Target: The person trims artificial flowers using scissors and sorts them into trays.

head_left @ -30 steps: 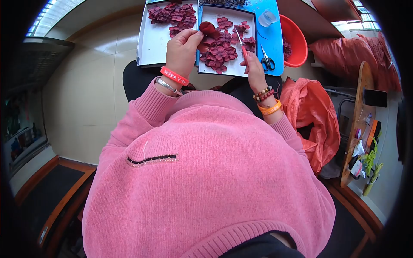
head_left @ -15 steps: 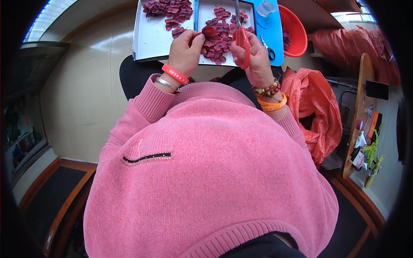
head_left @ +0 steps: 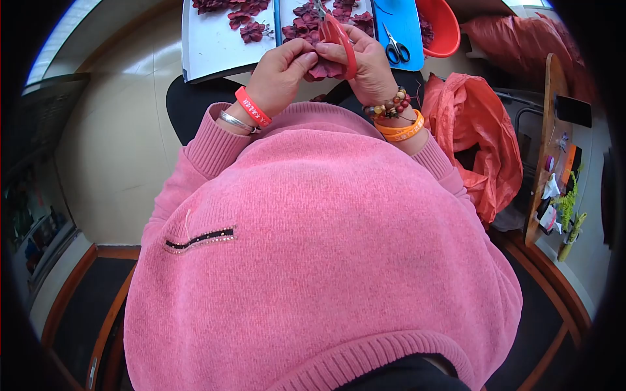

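Note:
My left hand pinches the edge of a dark red artificial flower between thumb and fingers. Close against it, my right hand carries red-handled scissors, their blades pointing away from me. The right thumb and fingertips also meet at the flower, partly hiding it. Beyond my hands, more dark red flowers lie in a white-bottomed tray. Several others, such as one flower, rest on the white box surface to the left.
Black-handled scissors lie on a blue board at the right. A red basin with dark red pieces stands beside it. On the floor at the right sits a crumpled red plastic bag, near a wooden board.
My right hand has come in to the left, bringing its fingertips to the flower held by my left hand. The scissors moved with it. The view has shifted slightly.

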### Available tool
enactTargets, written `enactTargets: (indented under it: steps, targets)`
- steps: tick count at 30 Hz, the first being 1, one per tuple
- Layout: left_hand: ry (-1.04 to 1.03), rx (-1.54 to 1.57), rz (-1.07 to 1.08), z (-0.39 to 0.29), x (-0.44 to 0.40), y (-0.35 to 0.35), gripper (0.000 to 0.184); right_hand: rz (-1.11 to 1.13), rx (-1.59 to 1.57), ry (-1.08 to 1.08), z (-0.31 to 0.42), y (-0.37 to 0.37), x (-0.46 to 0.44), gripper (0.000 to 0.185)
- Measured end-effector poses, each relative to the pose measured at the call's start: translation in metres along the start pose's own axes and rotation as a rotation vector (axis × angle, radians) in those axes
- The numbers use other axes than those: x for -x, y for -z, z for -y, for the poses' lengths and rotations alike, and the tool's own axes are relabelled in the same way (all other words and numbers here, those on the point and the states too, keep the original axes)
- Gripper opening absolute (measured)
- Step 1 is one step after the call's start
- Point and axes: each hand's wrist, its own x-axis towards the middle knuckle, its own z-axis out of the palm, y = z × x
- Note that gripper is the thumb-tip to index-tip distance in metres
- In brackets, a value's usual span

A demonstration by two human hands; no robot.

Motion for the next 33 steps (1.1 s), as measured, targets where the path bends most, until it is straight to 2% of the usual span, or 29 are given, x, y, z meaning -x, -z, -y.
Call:
enactTargets:
  steps: [4, 10, 11, 13, 15, 19, 20, 23, 27, 31, 33]
  targets:
    - [0.127, 0.117, 0.022, 0.000, 0.000, 0.002, 0.017, -0.059, 0.050, 0.065, -0.005, -0.002, 0.000, 0.047]
    - [0.198, 0.102, -0.081, 0.002, -0.001, 0.003, 0.015, -0.082, 0.218, 0.194, -0.018, 0.003, -0.013, 0.045]
    - [0.250, 0.084, -0.118, 0.004, -0.002, 0.004, 0.015, -0.112, 0.355, 0.163, -0.022, 0.014, -0.020, 0.048]
    - [0.298, 0.079, -0.102, 0.009, -0.004, 0.013, 0.016, -0.279, 0.810, 0.284, -0.041, 0.039, -0.033, 0.045]
    - [0.328, 0.089, -0.184, 0.015, -0.005, 0.018, 0.016, -0.378, 1.250, 0.457, -0.046, 0.056, -0.038, 0.045]
    - [0.407, 0.128, -0.255, 0.016, -0.008, 0.019, 0.016, -0.351, 1.558, 0.181, -0.054, 0.069, -0.046, 0.043]
    - [0.413, 0.148, -0.293, 0.015, -0.010, 0.016, 0.015, -0.309, 1.560, 0.124, -0.058, 0.075, -0.048, 0.045]
    - [0.459, 0.140, -0.295, 0.020, -0.015, 0.017, 0.013, -0.298, 1.581, 0.142, -0.073, 0.083, -0.048, 0.044]
    - [0.487, 0.186, -0.345, 0.025, -0.019, 0.020, 0.012, -0.410, 1.311, 0.517, -0.050, 0.090, -0.035, 0.027]
    - [0.474, 0.214, -0.373, 0.025, -0.022, 0.019, 0.013, -0.686, 1.411, 0.268, -0.042, 0.162, -0.034, 0.024]
    - [0.445, 0.220, -0.427, 0.020, -0.024, 0.012, 0.016, -0.732, 1.499, 0.015, -0.037, 0.186, -0.034, 0.027]
